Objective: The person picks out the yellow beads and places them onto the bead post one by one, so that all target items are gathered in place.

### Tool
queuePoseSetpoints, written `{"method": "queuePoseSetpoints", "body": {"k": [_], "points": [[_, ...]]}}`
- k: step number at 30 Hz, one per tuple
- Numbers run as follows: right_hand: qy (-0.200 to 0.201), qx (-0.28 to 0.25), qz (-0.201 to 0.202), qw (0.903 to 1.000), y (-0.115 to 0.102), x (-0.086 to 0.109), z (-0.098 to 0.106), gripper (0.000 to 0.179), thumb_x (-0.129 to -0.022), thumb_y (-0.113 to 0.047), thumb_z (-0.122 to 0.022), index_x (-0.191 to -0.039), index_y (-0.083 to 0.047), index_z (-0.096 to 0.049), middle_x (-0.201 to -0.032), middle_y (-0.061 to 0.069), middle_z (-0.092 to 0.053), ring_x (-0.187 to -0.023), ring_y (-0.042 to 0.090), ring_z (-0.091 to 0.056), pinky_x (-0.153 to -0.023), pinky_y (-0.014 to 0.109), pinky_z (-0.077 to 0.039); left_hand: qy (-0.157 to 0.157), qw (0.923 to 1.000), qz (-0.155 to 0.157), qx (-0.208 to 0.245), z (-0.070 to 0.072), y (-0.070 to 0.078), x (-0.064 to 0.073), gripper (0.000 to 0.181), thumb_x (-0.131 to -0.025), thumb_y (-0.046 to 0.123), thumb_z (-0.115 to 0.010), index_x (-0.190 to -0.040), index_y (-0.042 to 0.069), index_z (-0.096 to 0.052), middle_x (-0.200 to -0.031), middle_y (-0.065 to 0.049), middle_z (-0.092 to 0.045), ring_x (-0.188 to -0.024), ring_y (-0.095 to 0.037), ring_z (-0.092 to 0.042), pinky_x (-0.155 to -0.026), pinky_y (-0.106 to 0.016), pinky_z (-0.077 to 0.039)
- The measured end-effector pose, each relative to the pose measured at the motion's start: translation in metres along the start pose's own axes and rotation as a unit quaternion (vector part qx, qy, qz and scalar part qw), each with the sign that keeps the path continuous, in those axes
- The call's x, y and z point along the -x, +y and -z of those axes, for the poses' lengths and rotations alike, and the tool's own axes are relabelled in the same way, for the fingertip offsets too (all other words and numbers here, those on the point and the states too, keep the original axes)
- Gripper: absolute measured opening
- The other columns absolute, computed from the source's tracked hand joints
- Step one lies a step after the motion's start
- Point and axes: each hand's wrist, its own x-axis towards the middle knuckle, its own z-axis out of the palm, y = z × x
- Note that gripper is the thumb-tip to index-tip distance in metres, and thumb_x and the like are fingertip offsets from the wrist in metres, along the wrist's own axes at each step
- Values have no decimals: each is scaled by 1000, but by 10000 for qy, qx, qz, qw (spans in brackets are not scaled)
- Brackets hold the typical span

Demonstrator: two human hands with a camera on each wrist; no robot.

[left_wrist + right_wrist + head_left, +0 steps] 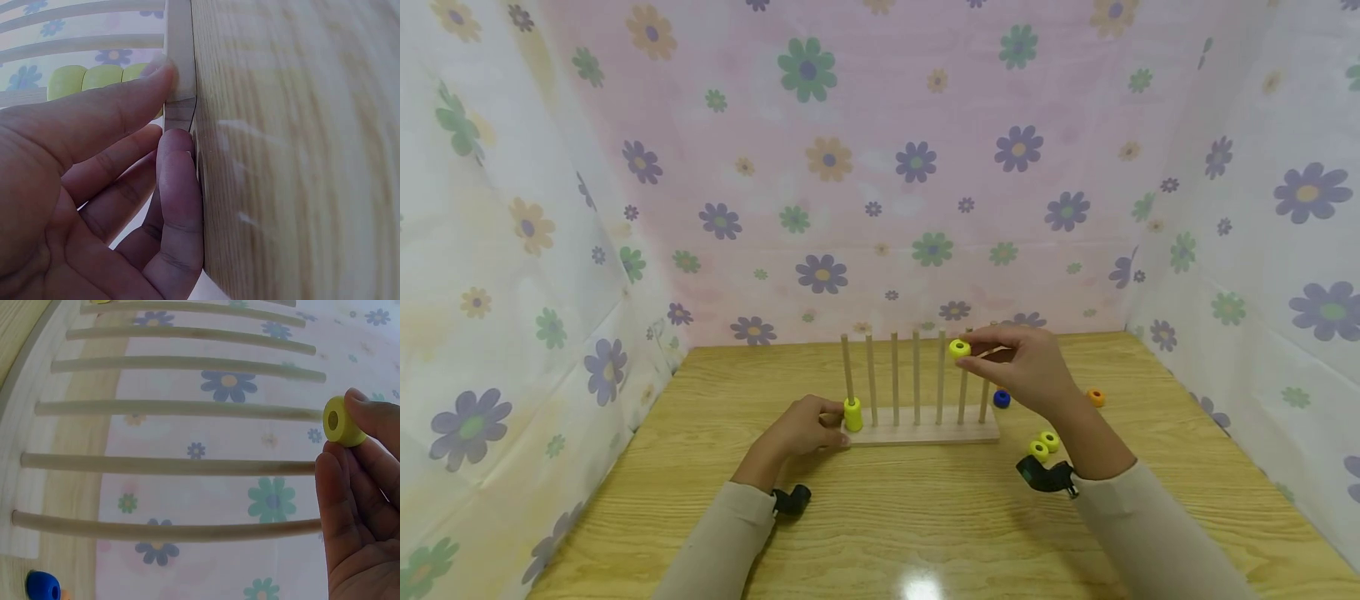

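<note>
Floral cloth (865,108) backs the table (880,508); left grip (797,427) clamps the peg rack (925,434)'s end, right grip (1026,367) pinches a yellow ring (959,354) near the rack's peg tops (916,335). Threading, I'd judge, contact unclear; next calls for squaring it over one.

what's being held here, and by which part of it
The right grip pinches a yellow bead by its round outer side. The left grip holds the wooden base of the peg rack by its left end.
</note>
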Motion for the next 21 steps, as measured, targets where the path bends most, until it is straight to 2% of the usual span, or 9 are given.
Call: {"method": "queuePoseSetpoints", "body": {"k": [9,16,21], "points": [[-116,-269,151,9995,-9,-6,-11,30,-88,-18,-85,-117,-18,-80,-111,1,-78,-91,10,-75,-76,25,-63,9,10000,3,-21,0,1,1,59,-89,20,-84,-143,14,-64,-149,-13,-59,-137,-40,-56,-101,-50,-56],[-83,-250,303,9992,-15,-10,-18,30,-87,-17,-86,-117,-16,-80,-110,1,-79,-90,13,-76,-76,25,-62,9,10000,58,19,-1,2,3,59,-89,21,-84,-143,13,-64,-150,-14,-58,-137,-40,-55,-102,-49,-56],[-155,-206,248,9994,-19,-13,-22,31,-88,-19,-85,-118,-17,-79,-111,-1,-78,-92,13,-76,-78,24,-62,16,10000,86,3,-1,2,2,60,-88,22,-85,-144,14,-64,-150,-13,-58,-136,-40,-56,-101,-48,-57]]}}
